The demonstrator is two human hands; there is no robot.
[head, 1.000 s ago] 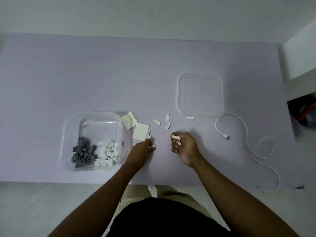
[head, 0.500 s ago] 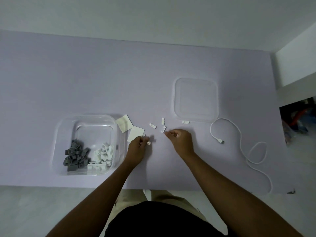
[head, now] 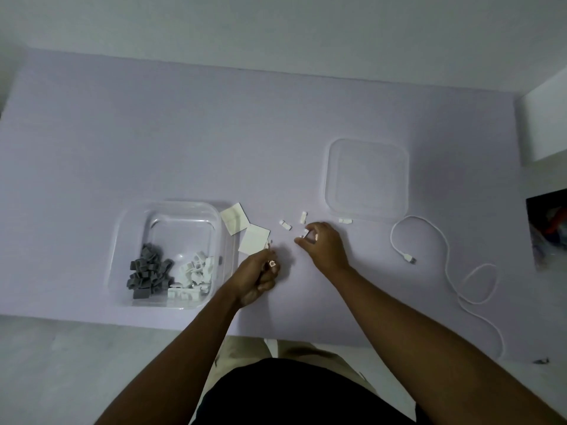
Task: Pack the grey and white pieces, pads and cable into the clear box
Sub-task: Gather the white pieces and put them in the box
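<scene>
The three loose white pieces [head: 285, 224] lie on the worktop [head: 184, 133] just past the right hand [head: 325, 248], on the side away from the person. The right hand is the nearer one to them. One lies slanted, one points away from the person, and one lies sideways by the edge of the lid [head: 366, 177]. The right hand has its fingers curled and pinches a white piece [head: 305, 233] at its fingertips. It looks like it has one more tucked in, but that is too small to be sure. The left hand [head: 259, 276] is curled too and holds a small white piece [head: 271, 264]. The clear box [head: 122, 240] sits just to the left of the left hand, so that hand has the short trip to drop things in. Inside the box there is a heap of grey pieces [head: 148, 273] on the left and a heap of white pieces [head: 196, 271] on the right. The two heaps are touching. Two square white pads [head: 254, 239] lie flat between the box and the hands. One pad leans against the box wall. The cable [head: 445, 256] lies in loops far off to the right, well apart from the box. The right hand is nearer to it. I think the pads and the cable are not packed yet.
</scene>
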